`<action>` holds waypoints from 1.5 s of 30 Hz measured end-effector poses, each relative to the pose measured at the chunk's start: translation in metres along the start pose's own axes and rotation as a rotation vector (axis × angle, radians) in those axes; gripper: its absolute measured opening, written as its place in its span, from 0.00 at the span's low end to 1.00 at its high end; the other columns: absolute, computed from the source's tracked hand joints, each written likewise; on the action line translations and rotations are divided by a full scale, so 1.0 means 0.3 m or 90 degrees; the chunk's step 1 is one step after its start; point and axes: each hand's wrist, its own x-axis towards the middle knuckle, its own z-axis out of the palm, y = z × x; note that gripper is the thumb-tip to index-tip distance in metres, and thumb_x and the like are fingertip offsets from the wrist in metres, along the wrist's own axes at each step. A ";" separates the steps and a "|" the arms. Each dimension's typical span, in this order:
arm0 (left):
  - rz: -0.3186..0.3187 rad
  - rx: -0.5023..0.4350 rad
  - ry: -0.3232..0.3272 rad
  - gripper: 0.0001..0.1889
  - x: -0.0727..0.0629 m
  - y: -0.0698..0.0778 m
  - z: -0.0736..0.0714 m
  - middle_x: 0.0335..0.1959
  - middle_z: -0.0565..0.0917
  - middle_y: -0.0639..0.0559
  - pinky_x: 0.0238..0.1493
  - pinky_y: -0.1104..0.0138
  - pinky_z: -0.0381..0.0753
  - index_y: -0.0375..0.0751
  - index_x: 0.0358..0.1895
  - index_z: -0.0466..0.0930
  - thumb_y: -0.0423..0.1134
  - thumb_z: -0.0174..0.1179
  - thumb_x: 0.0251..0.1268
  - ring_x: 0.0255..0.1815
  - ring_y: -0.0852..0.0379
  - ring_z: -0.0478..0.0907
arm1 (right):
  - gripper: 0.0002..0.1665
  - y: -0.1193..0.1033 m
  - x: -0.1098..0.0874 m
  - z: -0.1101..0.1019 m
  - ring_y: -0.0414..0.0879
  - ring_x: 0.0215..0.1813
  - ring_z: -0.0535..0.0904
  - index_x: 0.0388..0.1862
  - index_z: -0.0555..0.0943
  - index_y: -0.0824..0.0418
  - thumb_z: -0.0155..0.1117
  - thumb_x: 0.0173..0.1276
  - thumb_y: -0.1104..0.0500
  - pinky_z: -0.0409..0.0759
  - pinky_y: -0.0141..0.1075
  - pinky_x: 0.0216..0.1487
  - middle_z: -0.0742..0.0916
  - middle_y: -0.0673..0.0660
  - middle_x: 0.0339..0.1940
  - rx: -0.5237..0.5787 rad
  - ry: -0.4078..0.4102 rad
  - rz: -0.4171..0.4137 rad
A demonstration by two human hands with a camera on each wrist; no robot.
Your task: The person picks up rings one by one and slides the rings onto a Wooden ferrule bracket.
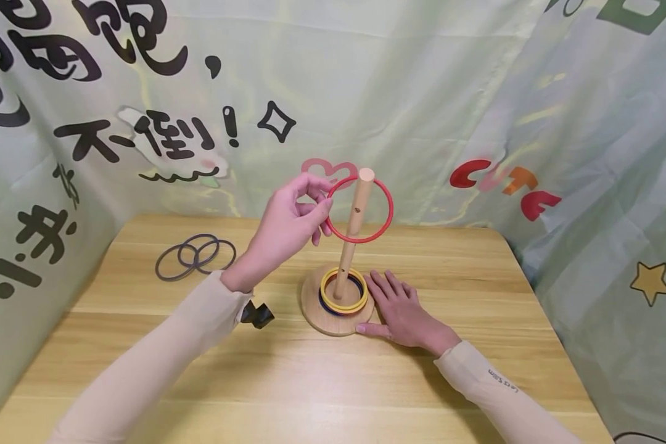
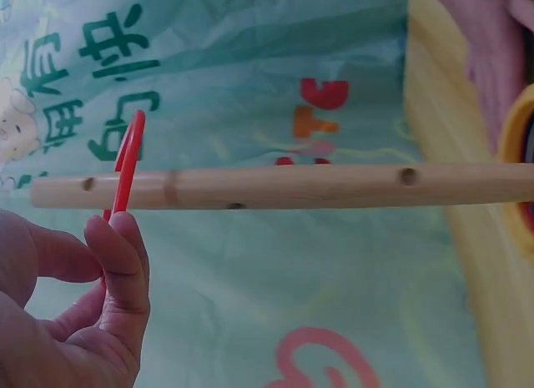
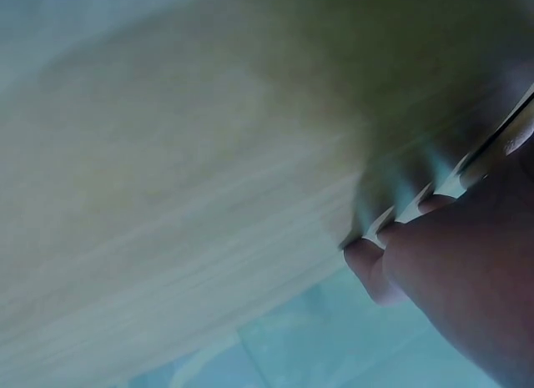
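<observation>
Three rings (image 1: 197, 254), head view only; left fingers (image 2: 122, 263) pinch red ring (image 1: 361, 241), right fingers (image 1: 394, 285) spread.

Red ring (image 1: 391, 209) around wooden post (image 1: 359, 198)

Circles the pale, drilled, upright post near its tip, thin and tilted. Around the post's foot, on a round wooden base (image 1: 338, 327): stacked rings (image 1: 344, 311), yellow uppermost, dark blue beneath.

This looks like a small curtained-off corner; whether in a home or a studio is unclear. Pale green cloth (image 1: 399, 92) printed with dark characters, a pink heart (image 1: 330, 172) and a yellow star (image 1: 650, 282) hangs around a wood-grain table (image 1: 311, 382).
</observation>
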 end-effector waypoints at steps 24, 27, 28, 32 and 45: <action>-0.172 0.085 -0.018 0.09 -0.135 -0.379 0.014 0.41 0.78 0.42 0.20 0.56 0.83 0.34 0.58 0.80 0.27 0.61 0.81 0.23 0.33 0.81 | 0.67 0.012 -0.003 0.010 0.73 0.87 0.47 0.91 0.51 0.63 0.58 0.74 0.20 0.58 0.76 0.72 0.57 0.67 0.89 0.023 0.010 -0.015; -0.189 0.093 -0.025 0.09 -0.146 -0.412 0.021 0.40 0.79 0.43 0.20 0.55 0.83 0.33 0.58 0.81 0.27 0.61 0.81 0.23 0.34 0.82 | 0.68 0.015 -0.003 0.016 0.73 0.87 0.47 0.91 0.51 0.63 0.56 0.74 0.18 0.57 0.76 0.72 0.57 0.68 0.89 0.025 0.021 -0.019; -0.194 0.095 -0.028 0.09 -0.149 -0.422 0.024 0.40 0.79 0.43 0.20 0.56 0.82 0.33 0.58 0.81 0.27 0.60 0.80 0.22 0.35 0.82 | 0.68 0.014 -0.003 0.015 0.74 0.86 0.48 0.91 0.51 0.63 0.57 0.74 0.19 0.58 0.76 0.72 0.57 0.68 0.89 0.027 0.025 -0.022; -0.208 0.101 -0.046 0.10 -0.160 -0.452 0.034 0.38 0.79 0.44 0.20 0.57 0.83 0.29 0.59 0.80 0.26 0.60 0.80 0.21 0.41 0.83 | 0.67 0.005 -0.004 0.007 0.74 0.86 0.48 0.91 0.52 0.65 0.60 0.74 0.21 0.58 0.76 0.72 0.58 0.69 0.89 0.025 0.023 -0.021; -0.218 0.138 -0.081 0.10 -0.173 -0.511 0.053 0.32 0.80 0.46 0.19 0.63 0.84 0.29 0.58 0.83 0.27 0.61 0.79 0.18 0.54 0.82 | 0.66 0.007 -0.001 0.009 0.75 0.86 0.48 0.91 0.52 0.64 0.61 0.74 0.23 0.59 0.76 0.71 0.59 0.69 0.88 0.020 0.025 -0.021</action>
